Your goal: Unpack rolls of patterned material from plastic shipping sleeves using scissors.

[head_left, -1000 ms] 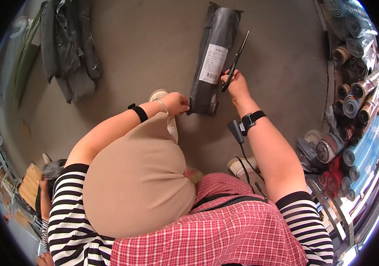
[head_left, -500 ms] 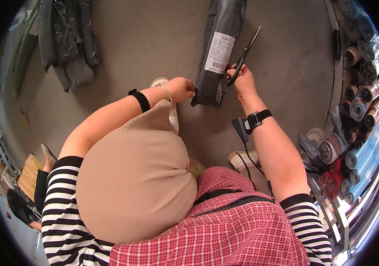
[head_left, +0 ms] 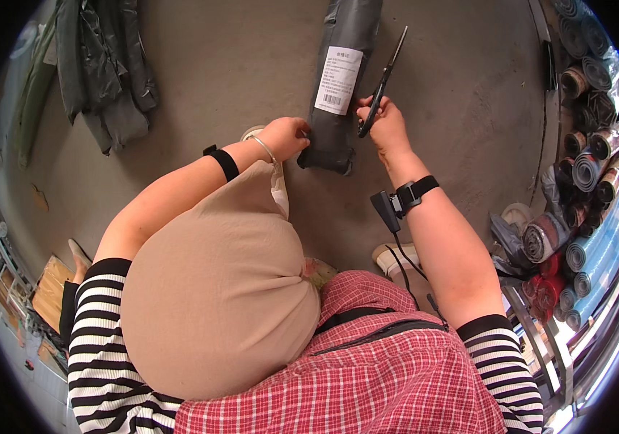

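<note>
A long package [head_left: 333, 134] wrapped in dark grey plastic stretches away from me in the upper middle, with a white printed label [head_left: 339, 79] on top. My left hand [head_left: 287, 139] is at the left edge of its near end, fingers curled closed on the plastic; the fingertips are partly hidden. On the package's other side, my right hand [head_left: 387, 129] grips a pair of black-handled scissors [head_left: 385, 79]. The blades point away from me, close together, beside the package and apart from it.
Dark grey plastic-wrapped bundles [head_left: 103, 72] are at the upper left, beside a green roll [head_left: 36, 101]. Along the right side are stacked several rolled mats [head_left: 588, 173], with blue rolls [head_left: 599, 253] nearer. Another person's foot [head_left: 79, 253] shows at the left.
The package's near end has shifted left, and both my hands have moved left with it. The scissors have moved left and slightly farther away, still in my right hand.
</note>
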The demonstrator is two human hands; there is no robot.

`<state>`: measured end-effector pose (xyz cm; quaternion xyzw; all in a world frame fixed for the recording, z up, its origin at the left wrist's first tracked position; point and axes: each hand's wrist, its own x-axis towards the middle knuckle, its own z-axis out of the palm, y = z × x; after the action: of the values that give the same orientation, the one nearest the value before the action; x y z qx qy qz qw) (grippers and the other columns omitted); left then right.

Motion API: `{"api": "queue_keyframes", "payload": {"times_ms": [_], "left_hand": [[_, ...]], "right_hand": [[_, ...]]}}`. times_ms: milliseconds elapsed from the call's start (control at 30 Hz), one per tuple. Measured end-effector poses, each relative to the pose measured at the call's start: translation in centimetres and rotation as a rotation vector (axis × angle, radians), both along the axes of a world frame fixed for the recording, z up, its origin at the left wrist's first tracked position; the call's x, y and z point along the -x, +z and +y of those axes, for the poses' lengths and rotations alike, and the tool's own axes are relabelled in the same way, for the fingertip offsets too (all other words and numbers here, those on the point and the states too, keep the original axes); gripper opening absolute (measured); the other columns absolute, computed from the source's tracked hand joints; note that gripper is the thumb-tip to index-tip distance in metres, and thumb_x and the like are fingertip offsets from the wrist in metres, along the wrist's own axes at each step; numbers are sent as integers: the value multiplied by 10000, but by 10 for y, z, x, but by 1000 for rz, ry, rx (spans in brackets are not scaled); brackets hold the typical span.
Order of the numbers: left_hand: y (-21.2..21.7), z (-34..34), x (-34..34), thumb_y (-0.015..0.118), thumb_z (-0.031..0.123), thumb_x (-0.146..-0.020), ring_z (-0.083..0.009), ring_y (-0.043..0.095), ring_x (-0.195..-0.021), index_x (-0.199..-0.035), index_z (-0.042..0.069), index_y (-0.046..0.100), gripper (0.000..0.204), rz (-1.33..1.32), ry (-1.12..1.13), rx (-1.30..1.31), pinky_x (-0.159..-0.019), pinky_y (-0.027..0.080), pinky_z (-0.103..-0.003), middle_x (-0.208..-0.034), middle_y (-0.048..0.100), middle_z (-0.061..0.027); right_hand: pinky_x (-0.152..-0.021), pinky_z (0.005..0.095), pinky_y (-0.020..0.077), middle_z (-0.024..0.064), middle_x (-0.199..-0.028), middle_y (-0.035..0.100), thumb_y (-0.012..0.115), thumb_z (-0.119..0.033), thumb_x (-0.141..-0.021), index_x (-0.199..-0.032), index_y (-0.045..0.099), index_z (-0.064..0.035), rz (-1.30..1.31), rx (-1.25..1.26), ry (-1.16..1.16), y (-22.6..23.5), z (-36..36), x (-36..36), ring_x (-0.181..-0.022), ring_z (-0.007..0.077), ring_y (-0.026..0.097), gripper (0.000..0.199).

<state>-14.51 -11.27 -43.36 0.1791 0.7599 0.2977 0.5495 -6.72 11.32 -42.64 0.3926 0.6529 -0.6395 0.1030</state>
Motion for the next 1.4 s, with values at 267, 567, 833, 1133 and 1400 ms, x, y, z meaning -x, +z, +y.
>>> {"api": "queue_keyframes", "payload": {"times_ms": [267, 567, 833, 1133, 1400], "left_hand": [[-4, -2, -1, 625, 107, -901, -227, 690, -940, -1207, -13, 622, 328, -36, 21, 7, -868, 530, -333, -1018, 721, -137], [-3, -1, 0, 623, 89, -900, -228, 691, -945, -1210, -19, 616, 329, -39, 9, 17, -873, 528, -330, -1029, 717, -143], [-7, 0, -4, 670, 189, -899, -232, 710, -875, -1175, -52, 623, 369, -142, 78, 141, -738, 578, -332, -1014, 714, -170], [-15, 11, -10, 691, 222, -900, -201, 705, -792, -1090, -46, 664, 330, -270, -15, 157, -658, 587, -322, -928, 722, -128], [-21, 13, -16, 664, 133, -924, -180, 684, -890, -1117, -18, 665, 245, -391, 110, 20, -712, 587, -308, -990, 714, -82]], "right_hand": [[-755, 251, 468, 7, -868, 607, 702, -111, -802, -1002, 644, -9, -10, -33, 12, 1, -1, 2, -798, 103, 563, 232], [-764, 263, 475, 25, -891, 626, 702, -109, -797, -990, 647, -7, -44, -65, 22, -1, 3, 0, -808, 119, 576, 225], [-819, 304, 574, 168, -1098, 650, 645, 20, -842, -1069, 543, 38, 25, 87, -26, 19, 6, -20, -969, 235, 686, 250], [-786, 283, 567, 146, -992, 667, 763, -194, -859, -1045, 577, 31, -252, 79, 304, 56, -3, -90, -917, 213, 695, 347], [-678, 248, 543, 97, -832, 644, 604, -675, -865, -969, 612, 30, -407, 393, 260, 74, -29, -130, -756, 162, 669, 714]]}}
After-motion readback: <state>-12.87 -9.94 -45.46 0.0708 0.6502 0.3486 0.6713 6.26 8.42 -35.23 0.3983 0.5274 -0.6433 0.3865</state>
